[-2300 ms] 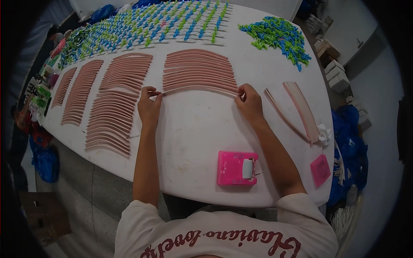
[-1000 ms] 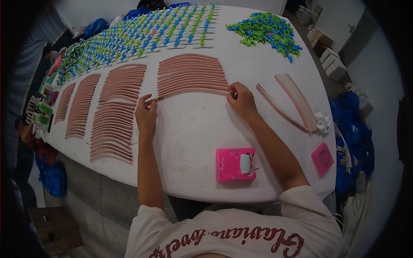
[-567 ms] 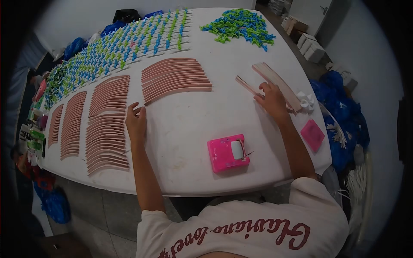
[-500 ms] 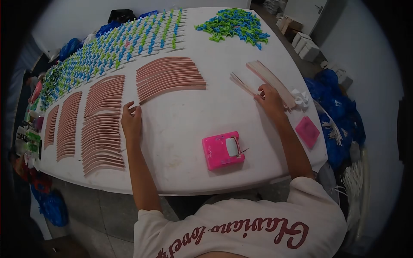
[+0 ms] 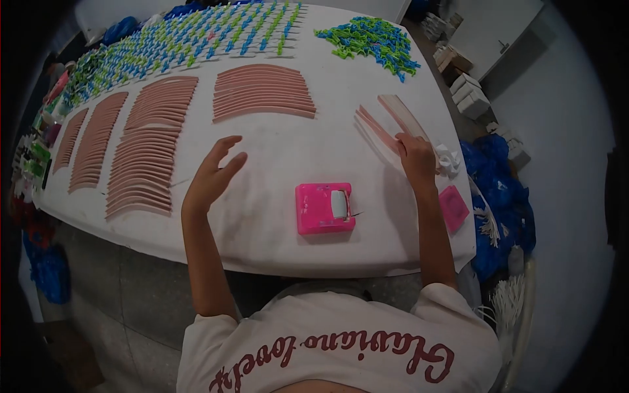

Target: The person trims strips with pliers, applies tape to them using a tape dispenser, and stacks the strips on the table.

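My right hand [image 5: 417, 157] is closed on the near ends of a few thin pink strips [image 5: 375, 126], which point away from me and fan slightly apart. Just beyond it lies a flat stack of pale pink strips [image 5: 401, 112], partly hidden by the hand. My left hand [image 5: 215, 171] hovers over the white table with nothing in it, thumb and fingers apart. Ahead of it is a row of curved pink strips [image 5: 264, 92] laid side by side. A pink tape dispenser [image 5: 316, 213] with a pale roll sits between my forearms.
More pink strips lie in columns [image 5: 147, 147] on the left. Blue and green clips [image 5: 216, 39] cover the far left, with a heap of loose clips [image 5: 373, 42] at the far right. Crumpled white paper [image 5: 448, 159] and a flat pink piece [image 5: 453, 208] lie by the right edge.
My left hand has moved off the strip rows and opened wider. My right hand now grips the thin strips more upright, a little nearer the stack. The view has shifted slightly.
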Demonstrator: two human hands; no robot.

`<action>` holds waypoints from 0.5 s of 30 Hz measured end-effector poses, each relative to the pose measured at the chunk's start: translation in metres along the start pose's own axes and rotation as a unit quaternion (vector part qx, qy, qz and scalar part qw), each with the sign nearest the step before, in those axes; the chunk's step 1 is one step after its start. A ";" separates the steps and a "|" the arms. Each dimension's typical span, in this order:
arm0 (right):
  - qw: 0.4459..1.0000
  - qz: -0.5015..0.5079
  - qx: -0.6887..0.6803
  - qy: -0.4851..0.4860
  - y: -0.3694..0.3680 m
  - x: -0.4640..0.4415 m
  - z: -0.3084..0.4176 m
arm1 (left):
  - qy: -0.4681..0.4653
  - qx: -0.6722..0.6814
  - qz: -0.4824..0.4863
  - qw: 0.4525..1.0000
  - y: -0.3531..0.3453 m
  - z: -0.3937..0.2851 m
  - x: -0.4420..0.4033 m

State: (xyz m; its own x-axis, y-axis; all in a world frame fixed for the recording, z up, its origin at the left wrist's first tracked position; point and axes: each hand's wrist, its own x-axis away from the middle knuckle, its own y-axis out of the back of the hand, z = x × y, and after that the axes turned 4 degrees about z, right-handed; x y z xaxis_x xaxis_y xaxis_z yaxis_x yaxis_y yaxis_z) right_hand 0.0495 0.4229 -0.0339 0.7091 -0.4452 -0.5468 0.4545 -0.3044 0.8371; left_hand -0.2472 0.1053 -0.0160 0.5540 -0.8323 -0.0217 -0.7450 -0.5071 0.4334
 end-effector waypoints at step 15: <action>0.925 -0.008 -0.279 0.257 0.107 0.007 0.110 | -0.337 0.157 -0.060 0.926 -0.045 -0.063 0.055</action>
State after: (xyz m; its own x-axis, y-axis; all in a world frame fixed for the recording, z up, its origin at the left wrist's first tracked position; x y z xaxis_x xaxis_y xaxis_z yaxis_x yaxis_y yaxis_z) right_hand 0.0441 0.2950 0.0503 0.7972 0.0590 -0.6008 0.5730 0.2390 0.7839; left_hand -0.1604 0.0966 0.0202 0.3608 -0.6632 -0.6558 -0.8235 -0.5566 0.1099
